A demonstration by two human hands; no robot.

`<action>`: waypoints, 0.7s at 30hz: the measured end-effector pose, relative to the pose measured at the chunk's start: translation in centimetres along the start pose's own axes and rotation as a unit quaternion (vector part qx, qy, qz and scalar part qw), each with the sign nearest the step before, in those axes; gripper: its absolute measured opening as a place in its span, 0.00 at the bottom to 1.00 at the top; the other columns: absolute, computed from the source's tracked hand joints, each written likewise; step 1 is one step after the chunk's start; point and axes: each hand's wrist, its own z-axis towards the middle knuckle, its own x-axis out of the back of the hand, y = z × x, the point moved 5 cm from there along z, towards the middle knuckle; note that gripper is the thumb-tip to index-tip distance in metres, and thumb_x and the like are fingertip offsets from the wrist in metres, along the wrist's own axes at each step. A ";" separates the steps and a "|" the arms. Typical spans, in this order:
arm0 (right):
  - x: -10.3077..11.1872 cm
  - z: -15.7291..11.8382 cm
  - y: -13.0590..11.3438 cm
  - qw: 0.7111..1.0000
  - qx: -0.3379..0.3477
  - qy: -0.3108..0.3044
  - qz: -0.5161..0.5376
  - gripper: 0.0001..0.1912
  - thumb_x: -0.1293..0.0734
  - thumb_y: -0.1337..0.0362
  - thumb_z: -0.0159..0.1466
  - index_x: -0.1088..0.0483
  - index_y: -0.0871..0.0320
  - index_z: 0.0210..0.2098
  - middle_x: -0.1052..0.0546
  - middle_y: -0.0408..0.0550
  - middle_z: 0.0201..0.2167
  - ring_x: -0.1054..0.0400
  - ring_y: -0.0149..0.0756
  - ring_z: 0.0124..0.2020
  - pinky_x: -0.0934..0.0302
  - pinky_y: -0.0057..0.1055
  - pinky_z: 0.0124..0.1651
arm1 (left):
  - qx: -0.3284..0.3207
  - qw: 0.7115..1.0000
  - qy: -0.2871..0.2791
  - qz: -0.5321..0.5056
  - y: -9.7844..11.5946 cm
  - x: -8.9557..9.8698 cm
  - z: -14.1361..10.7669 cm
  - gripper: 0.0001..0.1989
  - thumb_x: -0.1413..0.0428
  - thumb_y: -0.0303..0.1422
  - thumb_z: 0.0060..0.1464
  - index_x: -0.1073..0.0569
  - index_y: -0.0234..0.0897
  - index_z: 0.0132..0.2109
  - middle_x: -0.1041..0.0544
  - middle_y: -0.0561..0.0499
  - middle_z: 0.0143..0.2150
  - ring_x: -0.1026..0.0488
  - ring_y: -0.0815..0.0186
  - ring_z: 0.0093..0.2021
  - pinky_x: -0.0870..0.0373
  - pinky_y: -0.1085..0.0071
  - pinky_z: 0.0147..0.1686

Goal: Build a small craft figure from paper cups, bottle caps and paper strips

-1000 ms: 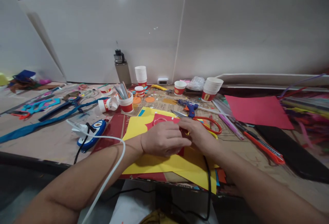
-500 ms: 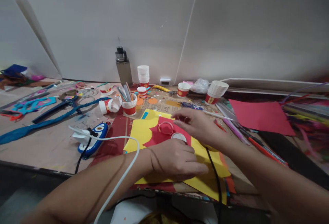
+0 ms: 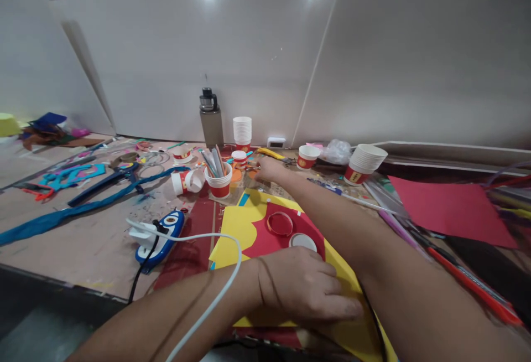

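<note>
My left hand [image 3: 309, 284] rests palm down on the yellow paper [image 3: 240, 221], its fingers curled under; whatever they hold is hidden. Just beyond its knuckles a white paper disc [image 3: 302, 243] lies on a red scallop-edged paper [image 3: 261, 243]. Beside the disc is a red ring [image 3: 280, 224], apparently cut from a paper cup. My right hand [image 3: 271, 170] is stretched to the back of the table, fingers bunched downward near orange discs [image 3: 236, 175] and a short red-and-white cup piece [image 3: 239, 158]. What its fingertips grip is too small to make out.
A cup of markers [image 3: 219, 187], a tipped cut cup [image 3: 180, 182] and yellow-handled pliers [image 3: 269, 153] lie around. Stacked cups [image 3: 363, 165] stand right, a bottle [image 3: 211, 124] behind. A blue power strip [image 3: 168, 240] trails a white cable [image 3: 215, 236] over my left forearm.
My right hand has moved from above the red paper to the far side of the table. My left hand stays on the yellow paper. The view has tilted upward.
</note>
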 end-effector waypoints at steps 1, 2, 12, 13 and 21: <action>-0.1 0.2 -0.1 1.000 -0.007 -0.010 -0.007 0.18 0.27 0.67 0.51 0.24 0.62 0.43 0.21 0.56 0.39 0.27 0.45 0.40 0.37 0.30 0.38 | 0.005 1.000 0.000 -0.003 -0.1 0.0 0.0 0.12 0.52 0.29 0.60 0.23 0.35 0.40 0.29 0.52 0.24 0.32 0.70 0.26 0.39 0.68 0.26; -0.2 0.4 -0.1 1.000 -0.013 -0.017 -0.011 0.19 0.27 0.68 0.50 0.24 0.62 0.42 0.21 0.57 0.38 0.27 0.46 0.40 0.37 0.30 0.38 | 0.010 1.000 -0.009 -0.006 -0.1 -0.1 0.0 0.12 0.53 0.29 0.61 0.23 0.35 0.40 0.28 0.52 0.25 0.32 0.70 0.26 0.39 0.68 0.27; -0.1 0.7 1.3 0.997 -0.043 -0.015 0.056 0.10 0.27 0.68 0.50 0.24 0.62 0.32 0.22 0.50 0.29 0.30 0.38 0.31 0.38 0.28 0.32 | 0.044 0.991 -0.109 -0.062 -0.7 -1.4 -0.4 0.12 0.51 0.32 0.60 0.26 0.35 0.45 0.25 0.49 0.28 0.29 0.67 0.28 0.37 0.67 0.28; 0.1 0.4 1.6 0.996 -0.039 -0.003 0.074 0.08 0.28 0.68 0.52 0.24 0.63 0.32 0.23 0.48 0.28 0.31 0.36 0.30 0.38 0.27 0.31 | 0.062 0.990 -0.105 -0.076 -0.8 -1.4 -0.5 0.12 0.50 0.32 0.58 0.26 0.35 0.45 0.25 0.49 0.28 0.29 0.66 0.29 0.37 0.67 0.28; 3.0 -9.0 4.7 0.961 0.019 0.156 0.226 0.14 0.40 0.70 0.63 0.26 0.59 0.45 0.25 0.49 0.39 0.29 0.29 0.33 0.32 0.26 0.36 | 0.565 0.637 0.270 -0.449 -6.2 -0.7 -4.1 0.11 0.47 0.39 0.57 0.27 0.36 0.38 0.29 0.54 0.21 0.33 0.72 0.20 0.37 0.75 0.22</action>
